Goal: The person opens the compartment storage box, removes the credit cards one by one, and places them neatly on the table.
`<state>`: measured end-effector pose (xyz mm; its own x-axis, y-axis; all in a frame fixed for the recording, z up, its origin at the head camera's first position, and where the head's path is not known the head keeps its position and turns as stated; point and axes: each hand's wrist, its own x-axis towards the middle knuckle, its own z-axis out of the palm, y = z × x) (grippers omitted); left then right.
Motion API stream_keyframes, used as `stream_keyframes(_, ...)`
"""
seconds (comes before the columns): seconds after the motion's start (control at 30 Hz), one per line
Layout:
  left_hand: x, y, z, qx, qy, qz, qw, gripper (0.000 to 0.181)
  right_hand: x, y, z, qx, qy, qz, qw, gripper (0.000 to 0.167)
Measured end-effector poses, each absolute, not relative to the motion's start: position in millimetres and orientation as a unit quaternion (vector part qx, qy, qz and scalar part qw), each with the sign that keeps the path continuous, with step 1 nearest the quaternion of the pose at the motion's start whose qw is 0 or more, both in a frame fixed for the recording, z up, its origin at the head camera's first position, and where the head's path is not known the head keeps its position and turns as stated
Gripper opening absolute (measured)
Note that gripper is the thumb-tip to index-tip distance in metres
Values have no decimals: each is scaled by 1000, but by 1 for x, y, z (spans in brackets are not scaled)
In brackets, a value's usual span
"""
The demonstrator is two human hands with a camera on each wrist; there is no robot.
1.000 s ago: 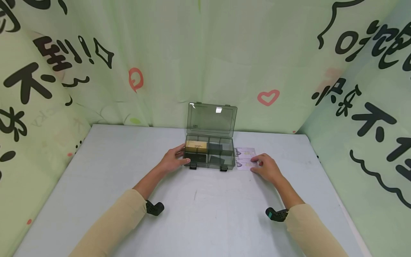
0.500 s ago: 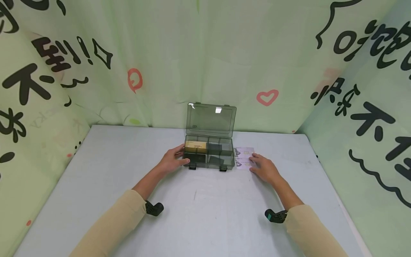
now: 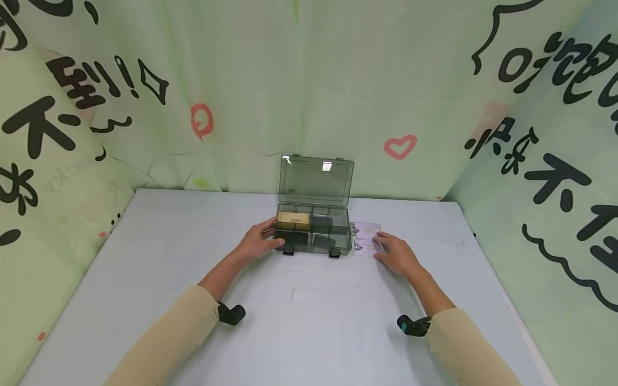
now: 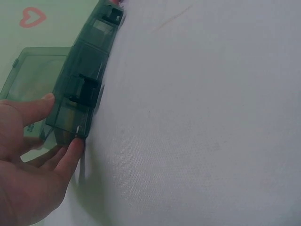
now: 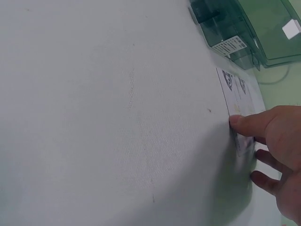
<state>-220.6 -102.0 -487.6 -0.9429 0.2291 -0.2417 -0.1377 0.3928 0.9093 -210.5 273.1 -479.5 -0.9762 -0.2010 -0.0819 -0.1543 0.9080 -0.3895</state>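
A smoky see-through plastic storage box (image 3: 314,249) stands on the table with its lid (image 3: 316,179) raised. My left hand (image 3: 258,242) grips its left end; in the left wrist view the thumb lies at the upper front edge and the fingers reach around the side. A yellow box (image 3: 293,219) and dark items sit in its compartments. Two pale purple printed cards (image 3: 365,229) lie against its right side, one behind the other. My right hand (image 3: 398,254) touches their right ends, thumb at the near edge, fingertips farther back, as the right wrist view shows.
A white cloth covers the table (image 3: 309,321). Light green curtains (image 3: 241,96) with black lettering and red hearts hang behind it and at both sides. Black devices (image 3: 232,314) are worn at both wrists.
My right hand has shifted slightly left over the cards, its fingers settling on their right ends. The left hand and the box hold still; the view drifts a little.
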Motion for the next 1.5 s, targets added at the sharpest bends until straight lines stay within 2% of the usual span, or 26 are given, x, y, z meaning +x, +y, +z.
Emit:
stream_keyframes(0.67, -219, -102, -488, 25, 812, 556, 172, 78, -211, 268, -466, -70, 942, -327, 26, 39)
stream_keyframes(1.5, -220, -102, -487, 28, 813, 556, 174, 79, -221, 229, -449, -92, 905, -415, 23, 38)
